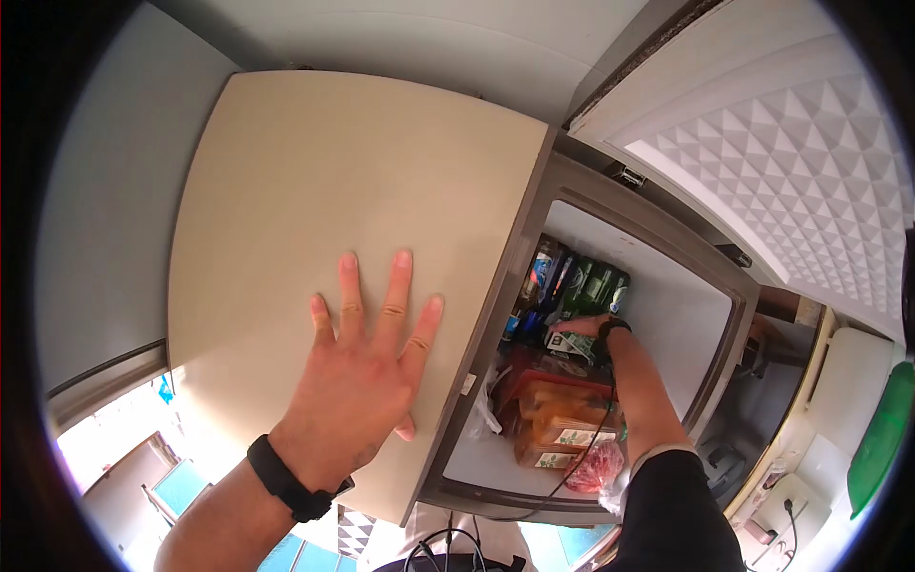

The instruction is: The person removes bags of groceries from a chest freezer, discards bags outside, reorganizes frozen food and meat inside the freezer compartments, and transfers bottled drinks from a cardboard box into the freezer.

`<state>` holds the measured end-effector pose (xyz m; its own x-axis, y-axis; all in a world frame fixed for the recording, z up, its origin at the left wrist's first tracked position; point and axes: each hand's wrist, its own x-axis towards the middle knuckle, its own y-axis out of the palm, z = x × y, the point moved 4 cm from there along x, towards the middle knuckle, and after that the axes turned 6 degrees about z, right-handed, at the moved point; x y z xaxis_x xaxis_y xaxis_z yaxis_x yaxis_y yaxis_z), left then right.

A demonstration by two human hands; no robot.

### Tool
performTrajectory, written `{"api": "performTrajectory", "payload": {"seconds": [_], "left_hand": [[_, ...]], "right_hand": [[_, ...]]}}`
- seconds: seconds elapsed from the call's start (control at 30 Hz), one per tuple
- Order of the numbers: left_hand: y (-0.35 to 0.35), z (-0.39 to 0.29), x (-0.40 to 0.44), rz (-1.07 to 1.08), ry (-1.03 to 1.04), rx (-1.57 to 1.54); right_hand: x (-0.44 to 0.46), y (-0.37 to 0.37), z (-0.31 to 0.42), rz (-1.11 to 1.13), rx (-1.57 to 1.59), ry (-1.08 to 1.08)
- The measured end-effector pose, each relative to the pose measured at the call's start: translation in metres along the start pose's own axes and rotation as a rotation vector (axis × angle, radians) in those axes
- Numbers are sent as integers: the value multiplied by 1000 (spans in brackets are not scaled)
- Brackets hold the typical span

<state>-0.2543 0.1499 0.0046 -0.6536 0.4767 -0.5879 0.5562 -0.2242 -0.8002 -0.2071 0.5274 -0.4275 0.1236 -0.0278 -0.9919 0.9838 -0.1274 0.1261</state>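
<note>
My left hand [362,381] lies flat with fingers spread on a beige panel [334,181], which covers the left part of a chest freezer. Down inside the open right part is my right hand [579,326], at a package with a green and white label [572,345]; its fingers are too small and partly hidden to show a grip. Just beyond it sit green bottles [596,286] and dark blue packs [538,296]. Nearer me are orange-brown packs with white labels [562,419] and a clear bag of red food [596,467].
The raised freezer lid [791,143], lined with white pyramid shapes, stands at the right. A brown rim [658,195] frames the opening. A dark cable [581,458] crosses the front of it. A green object [882,439] and a socket with a plug [786,505] are at far right.
</note>
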Motion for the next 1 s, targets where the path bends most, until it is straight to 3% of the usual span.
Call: {"api": "performTrajectory", "payload": {"seconds": [0.13,0.2,0.43,0.5,0.6,0.83,0.93,1.0], "left_hand": [[-1,0,1,3,-3,7],[-2,1,1,7,-6,10],[-1,1,1,11,0,20],[-1,0,2,16,-3,33],[1,0,2,14,-6,51],[1,-1,0,0,0,58],[1,-3,-3,-16,-10,70],[1,-3,-5,-30,-10,62]], "right_hand": [[-1,-4,1,129,-76,25],[19,3,-2,-153,-256,58],[-28,0,26,-298,-454,-94],[-45,-1,30,-186,-216,-56],[-32,8,22,-295,-90,-224],[-74,10,8,-218,180,-236],[-160,7,12,-253,639,-604],[-219,19,12,-302,994,-628]]}}
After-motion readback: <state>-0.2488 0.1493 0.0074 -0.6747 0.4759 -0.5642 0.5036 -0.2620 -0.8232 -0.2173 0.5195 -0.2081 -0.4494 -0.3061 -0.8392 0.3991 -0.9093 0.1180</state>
